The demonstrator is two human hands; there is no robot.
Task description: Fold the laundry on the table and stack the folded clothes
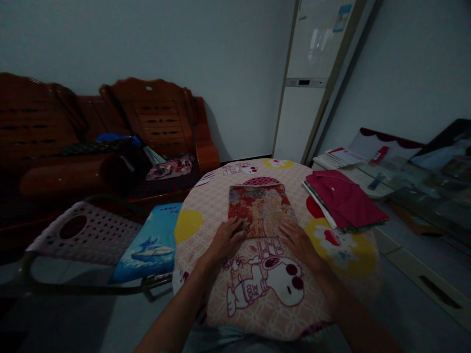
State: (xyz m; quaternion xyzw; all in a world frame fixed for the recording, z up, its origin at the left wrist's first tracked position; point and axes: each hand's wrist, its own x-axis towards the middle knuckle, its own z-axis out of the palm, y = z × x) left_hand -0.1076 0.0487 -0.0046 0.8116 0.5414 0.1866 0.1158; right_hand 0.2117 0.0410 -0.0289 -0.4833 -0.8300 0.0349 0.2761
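Observation:
A folded patterned cloth [262, 208] in red, orange and beige lies flat on the round table, whose pink cover [213, 196] has cartoon prints. My left hand [228, 239] rests on the cloth's near left corner, fingers spread a little. On its near right corner lies my right hand [295, 238], fingers stretched out and palm down. Neither hand is closed round the fabric. To the right, near the table's edge, sits a stack of folded clothes with a crimson garment [346, 198] on top.
Left of the table stands a woven chair [91, 235] with a blue cushion [154, 245]. Wooden seats [158, 117] line the wall behind. A glass-topped stand [401, 179] holding papers is at the right, near a tall white air conditioner [305, 78].

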